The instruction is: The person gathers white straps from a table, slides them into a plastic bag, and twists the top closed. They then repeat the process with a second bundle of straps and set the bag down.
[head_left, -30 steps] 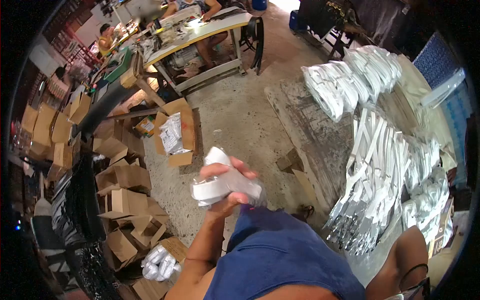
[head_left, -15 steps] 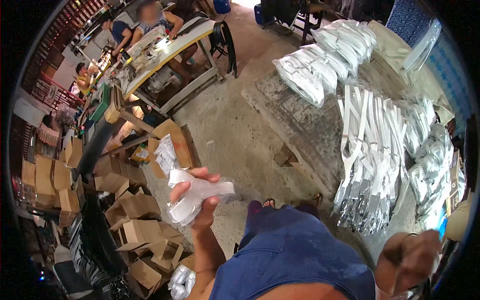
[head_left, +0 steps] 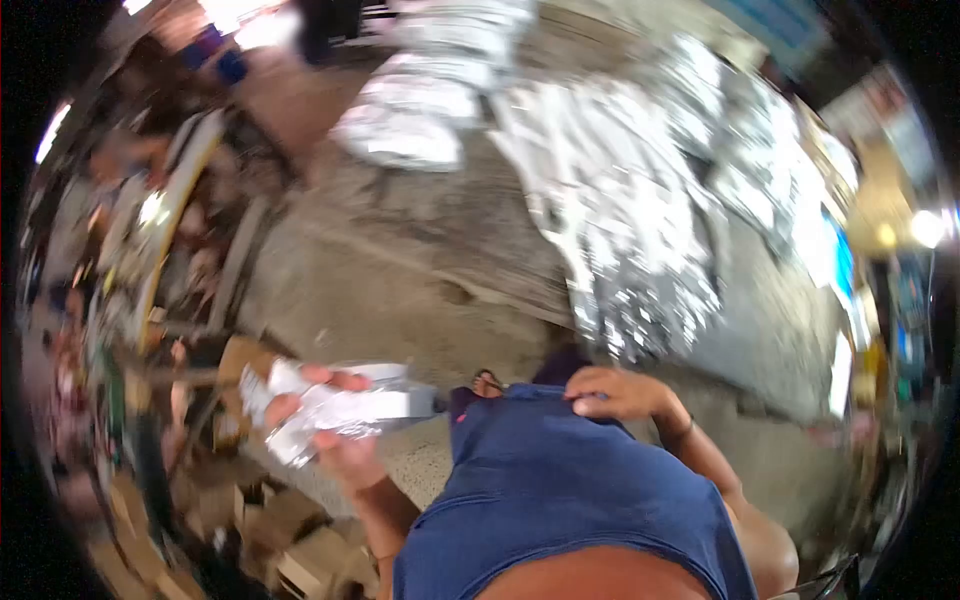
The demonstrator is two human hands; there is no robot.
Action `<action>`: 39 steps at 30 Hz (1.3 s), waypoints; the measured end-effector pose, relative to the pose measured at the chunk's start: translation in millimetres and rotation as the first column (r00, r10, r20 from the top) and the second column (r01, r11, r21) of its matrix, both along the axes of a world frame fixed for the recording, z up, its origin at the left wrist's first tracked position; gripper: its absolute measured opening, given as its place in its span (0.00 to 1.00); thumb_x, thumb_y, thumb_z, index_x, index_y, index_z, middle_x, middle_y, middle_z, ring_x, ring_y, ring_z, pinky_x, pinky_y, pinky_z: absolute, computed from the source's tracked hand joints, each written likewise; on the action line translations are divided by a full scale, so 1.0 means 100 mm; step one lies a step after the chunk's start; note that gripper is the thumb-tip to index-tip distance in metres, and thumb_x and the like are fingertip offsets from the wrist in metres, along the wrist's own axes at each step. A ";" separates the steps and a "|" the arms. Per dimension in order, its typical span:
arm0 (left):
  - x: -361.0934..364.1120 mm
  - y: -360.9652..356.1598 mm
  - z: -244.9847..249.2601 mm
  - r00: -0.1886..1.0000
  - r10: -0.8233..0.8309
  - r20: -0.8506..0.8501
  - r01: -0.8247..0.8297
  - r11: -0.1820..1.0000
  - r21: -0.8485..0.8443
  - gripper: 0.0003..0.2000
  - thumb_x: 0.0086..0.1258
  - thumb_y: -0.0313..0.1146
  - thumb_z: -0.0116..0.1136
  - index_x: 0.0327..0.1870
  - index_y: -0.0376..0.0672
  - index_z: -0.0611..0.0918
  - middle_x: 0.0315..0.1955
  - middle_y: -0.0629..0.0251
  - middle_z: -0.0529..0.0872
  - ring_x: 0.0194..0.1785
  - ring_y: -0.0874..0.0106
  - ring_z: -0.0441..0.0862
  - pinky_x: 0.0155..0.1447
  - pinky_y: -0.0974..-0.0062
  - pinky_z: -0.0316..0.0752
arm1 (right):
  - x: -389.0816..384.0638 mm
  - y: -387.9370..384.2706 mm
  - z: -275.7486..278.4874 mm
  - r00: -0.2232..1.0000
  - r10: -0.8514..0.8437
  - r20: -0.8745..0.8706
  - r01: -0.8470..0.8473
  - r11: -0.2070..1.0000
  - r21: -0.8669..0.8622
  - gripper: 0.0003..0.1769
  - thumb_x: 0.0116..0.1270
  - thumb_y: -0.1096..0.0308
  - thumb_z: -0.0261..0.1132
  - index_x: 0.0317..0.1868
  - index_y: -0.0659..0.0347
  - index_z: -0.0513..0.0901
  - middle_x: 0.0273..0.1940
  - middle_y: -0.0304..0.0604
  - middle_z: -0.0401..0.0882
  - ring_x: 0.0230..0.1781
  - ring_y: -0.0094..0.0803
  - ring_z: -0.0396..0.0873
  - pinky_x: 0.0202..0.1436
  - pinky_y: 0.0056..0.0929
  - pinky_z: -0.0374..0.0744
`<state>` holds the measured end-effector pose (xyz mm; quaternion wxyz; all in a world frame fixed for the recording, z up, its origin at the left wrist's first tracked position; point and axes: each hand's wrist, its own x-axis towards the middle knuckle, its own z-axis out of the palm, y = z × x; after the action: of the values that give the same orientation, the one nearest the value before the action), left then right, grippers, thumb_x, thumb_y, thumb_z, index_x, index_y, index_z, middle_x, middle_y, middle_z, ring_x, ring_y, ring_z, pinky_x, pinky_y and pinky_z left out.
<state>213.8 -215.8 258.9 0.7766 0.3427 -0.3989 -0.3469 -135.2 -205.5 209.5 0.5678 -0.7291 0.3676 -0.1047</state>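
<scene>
My left hand is closed around a white strap bundle in clear plastic, held left of my body. The bundle has a grey part near its right end, and glare hides some of its detail. At the front of my blue shirt is my right hand, its fingers curled against the upper edge of the cloth. Whether it pinches the cloth or something small is hidden. Beyond the hands, many white straps with dark grey ends in plastic lie on the worn table.
White wrapped packs are stacked at the table's far side, and silvery packs lie to the right. Opened cardboard boxes crowd the floor at lower left. A yellow-edged workbench stands at far left. Motion blurs much of the view.
The view has swung to the right, so the table now sits nearer the middle. My right hand has come from the far right to my shirt front. My left hand still holds the bundle.
</scene>
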 end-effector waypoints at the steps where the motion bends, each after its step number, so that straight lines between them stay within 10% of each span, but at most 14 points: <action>1: -0.02 -0.05 -0.04 0.999 -0.034 0.041 0.034 0.999 0.016 0.27 0.57 0.51 0.69 0.53 0.56 0.67 0.45 0.55 0.77 0.34 0.66 0.81 0.37 0.66 0.82 | -0.10 0.03 0.08 0.999 -0.026 -0.046 0.028 0.999 0.037 0.21 0.70 0.53 0.57 0.41 0.66 0.80 0.42 0.50 0.79 0.47 0.43 0.77 0.53 0.35 0.73; 8: -0.39 -0.57 -0.42 0.903 -0.402 -0.150 0.423 0.893 0.156 0.28 0.60 0.53 0.63 0.59 0.55 0.69 0.46 0.58 0.78 0.39 0.68 0.80 0.39 0.67 0.82 | -0.74 -0.02 -0.05 0.675 -0.713 -0.187 0.602 0.680 -0.419 0.12 0.64 0.64 0.61 0.42 0.63 0.82 0.40 0.50 0.82 0.41 0.42 0.81 0.45 0.34 0.78; 15: -1.10 -1.43 -0.81 0.658 -0.441 -0.611 0.689 0.681 0.250 0.42 0.45 0.80 0.41 0.47 0.50 0.73 0.34 0.64 0.76 0.35 0.64 0.74 0.46 0.55 0.73 | -0.71 -0.50 0.08 0.669 -0.741 -0.066 0.644 0.621 -0.447 0.08 0.62 0.71 0.63 0.41 0.63 0.82 0.37 0.50 0.81 0.35 0.43 0.80 0.39 0.33 0.76; 21: -1.35 -1.62 -0.79 0.710 -0.317 -0.629 0.615 0.714 0.334 0.42 0.50 0.81 0.34 0.46 0.49 0.72 0.32 0.63 0.74 0.36 0.62 0.73 0.49 0.52 0.71 | -0.91 -0.55 -0.08 0.679 -0.730 -0.073 0.617 0.621 -0.483 0.10 0.62 0.72 0.62 0.43 0.63 0.83 0.34 0.46 0.82 0.30 0.33 0.79 0.36 0.28 0.76; 22: -1.37 -1.62 -0.84 0.723 -0.313 -0.616 0.609 0.710 0.354 0.42 0.50 0.82 0.34 0.46 0.48 0.72 0.32 0.63 0.74 0.36 0.62 0.72 0.49 0.51 0.71 | -0.82 -0.57 0.01 0.622 -0.776 -0.103 0.762 0.630 -0.149 0.15 0.62 0.72 0.62 0.50 0.61 0.82 0.32 0.42 0.82 0.28 0.24 0.75 0.34 0.26 0.75; 23: -1.40 -1.65 -0.85 0.733 -0.318 -0.601 0.607 0.704 0.368 0.43 0.49 0.82 0.34 0.46 0.48 0.72 0.33 0.62 0.74 0.36 0.62 0.72 0.50 0.51 0.71 | -0.58 -0.59 0.32 0.682 -0.731 -0.027 0.731 0.683 -0.013 0.22 0.62 0.72 0.61 0.58 0.58 0.77 0.30 0.40 0.80 0.28 0.18 0.72 0.33 0.24 0.74; 25: -1.46 -1.69 -0.84 0.721 -0.317 -0.616 0.622 0.688 0.374 0.43 0.49 0.82 0.34 0.46 0.48 0.72 0.33 0.62 0.74 0.36 0.62 0.72 0.50 0.50 0.71 | 0.04 -0.67 1.19 0.989 -0.145 -0.011 0.142 0.979 -0.146 0.20 0.61 0.67 0.62 0.54 0.60 0.77 0.37 0.50 0.82 0.34 0.42 0.81 0.39 0.34 0.79; 26: -1.51 -1.70 -0.84 0.712 -0.305 -0.633 0.630 0.675 0.383 0.43 0.49 0.82 0.34 0.47 0.48 0.72 0.33 0.62 0.74 0.36 0.62 0.72 0.50 0.50 0.71 | 0.26 -0.70 1.66 0.975 0.216 0.045 -0.213 0.975 -0.069 0.19 0.61 0.65 0.62 0.53 0.61 0.76 0.41 0.52 0.81 0.38 0.52 0.80 0.41 0.40 0.79; 27: -1.55 -1.72 -0.85 0.708 -0.318 -0.630 0.638 0.670 0.379 0.43 0.49 0.82 0.34 0.47 0.48 0.72 0.33 0.62 0.74 0.37 0.62 0.72 0.50 0.50 0.71 | 0.31 -0.69 1.75 0.982 0.185 0.035 -0.182 0.981 -0.068 0.19 0.61 0.65 0.62 0.53 0.61 0.76 0.41 0.52 0.81 0.38 0.52 0.80 0.41 0.40 0.79; 30: -1.61 -1.69 -0.82 0.737 -0.344 -0.582 0.627 0.669 0.399 0.40 0.51 0.79 0.41 0.48 0.49 0.71 0.34 0.63 0.74 0.38 0.63 0.72 0.50 0.50 0.71 | 0.33 -0.68 1.88 0.833 0.529 0.164 -0.326 0.708 -0.627 0.25 0.61 0.70 0.60 0.59 0.66 0.68 0.35 0.54 0.80 0.35 0.48 0.80 0.34 0.41 0.79; 31: -1.61 -1.66 -0.86 0.724 -0.347 -0.596 0.640 0.661 0.393 0.39 0.51 0.77 0.46 0.48 0.49 0.71 0.35 0.63 0.74 0.38 0.64 0.72 0.50 0.51 0.71 | 0.21 -0.65 1.60 0.865 0.339 0.369 -0.078 0.818 -0.570 0.21 0.64 0.69 0.57 0.58 0.58 0.75 0.31 0.51 0.77 0.32 0.44 0.79 0.31 0.38 0.77; 34: -1.47 -1.53 -1.03 0.766 -0.348 -0.540 0.596 0.699 0.395 0.21 0.64 0.55 0.58 0.49 0.53 0.72 0.38 0.65 0.74 0.41 0.67 0.73 0.49 0.57 0.73 | -0.41 -0.77 0.62 0.935 -0.294 0.200 0.353 0.705 -0.615 0.12 0.60 0.69 0.63 0.45 0.58 0.83 0.41 0.44 0.83 0.34 0.40 0.82 0.39 0.32 0.81; 36: -1.40 -1.38 -0.90 0.795 -0.388 -0.467 0.574 0.731 0.369 0.20 0.65 0.54 0.58 0.50 0.54 0.72 0.38 0.66 0.76 0.39 0.68 0.74 0.47 0.59 0.74 | -0.97 -0.73 -0.21 0.665 -0.747 0.011 0.642 0.564 -0.520 0.09 0.64 0.67 0.62 0.41 0.61 0.83 0.36 0.47 0.84 0.33 0.44 0.83 0.38 0.34 0.81; 39: -1.34 -1.26 -0.85 0.814 -0.389 -0.431 0.551 0.753 0.360 0.20 0.65 0.55 0.58 0.50 0.55 0.72 0.39 0.66 0.77 0.37 0.69 0.75 0.45 0.61 0.74 | -1.39 -0.83 -0.66 0.431 -0.883 -0.185 0.685 0.453 -0.570 0.10 0.61 0.64 0.65 0.39 0.61 0.82 0.35 0.47 0.83 0.34 0.44 0.81 0.40 0.38 0.78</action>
<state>79.3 -342.1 173.8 0.6107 0.3439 -0.2410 -0.6713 -274.0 -288.9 143.4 0.1751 -0.5655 0.7618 -0.2630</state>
